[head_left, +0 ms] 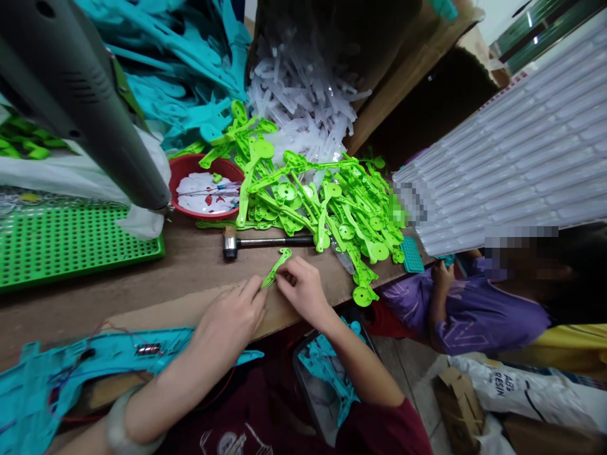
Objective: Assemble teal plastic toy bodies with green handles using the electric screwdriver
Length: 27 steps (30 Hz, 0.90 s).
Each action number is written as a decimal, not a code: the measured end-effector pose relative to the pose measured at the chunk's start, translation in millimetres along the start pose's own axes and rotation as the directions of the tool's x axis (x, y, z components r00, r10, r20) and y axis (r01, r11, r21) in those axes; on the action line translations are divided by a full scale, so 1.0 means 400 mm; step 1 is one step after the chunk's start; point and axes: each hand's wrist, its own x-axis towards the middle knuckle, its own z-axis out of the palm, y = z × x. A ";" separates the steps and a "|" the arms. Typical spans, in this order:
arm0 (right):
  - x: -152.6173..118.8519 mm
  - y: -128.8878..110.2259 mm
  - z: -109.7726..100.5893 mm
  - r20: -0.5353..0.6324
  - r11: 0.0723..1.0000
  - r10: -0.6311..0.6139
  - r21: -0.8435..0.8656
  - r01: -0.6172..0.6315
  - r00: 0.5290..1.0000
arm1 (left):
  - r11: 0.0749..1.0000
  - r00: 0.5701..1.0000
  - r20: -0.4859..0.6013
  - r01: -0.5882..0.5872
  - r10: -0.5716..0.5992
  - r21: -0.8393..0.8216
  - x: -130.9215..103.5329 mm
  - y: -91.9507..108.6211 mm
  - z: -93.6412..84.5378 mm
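A slim green plastic part with a rounded end is in my left hand, which is closed around its lower end. My right hand pinches at the same part's side; whatever small thing its fingertips may hold is hidden. Just beyond my hands lies a hammer with a metal head and black grip. Behind it spreads a heap of similar green plastic parts. Close to my left forearm rests a turquoise plastic frame with red and blue wires and a metal coil.
A grey powered tool hangs at the upper left above a green perforated tray. A red bowl holds small pieces. Clear plastic parts and turquoise parts are piled behind. A person in a purple shirt is at right.
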 end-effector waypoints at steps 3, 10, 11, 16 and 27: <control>0.006 0.007 -0.002 0.006 0.980 0.135 0.150 -0.135 0.991 | 1.000 1.000 -0.005 0.007 -0.007 0.013 0.006 0.006 0.005; 0.008 0.009 -0.010 0.201 0.802 0.274 0.492 -0.339 0.940 | 1.000 0.995 -0.094 -0.026 0.027 0.016 0.007 0.008 0.011; 0.007 0.007 -0.010 0.189 0.793 0.286 0.504 -0.343 0.939 | 1.000 0.996 -0.088 -0.027 0.028 0.015 0.008 0.009 0.010; 0.009 0.008 0.001 0.200 0.748 0.329 0.542 -0.384 0.923 | 1.000 0.999 -0.045 -0.004 0.005 0.017 0.014 0.011 0.009; 0.000 0.007 0.006 0.034 0.988 0.119 0.092 -0.121 0.992 | 0.999 0.998 -0.052 -0.022 0.024 0.038 0.011 0.008 0.012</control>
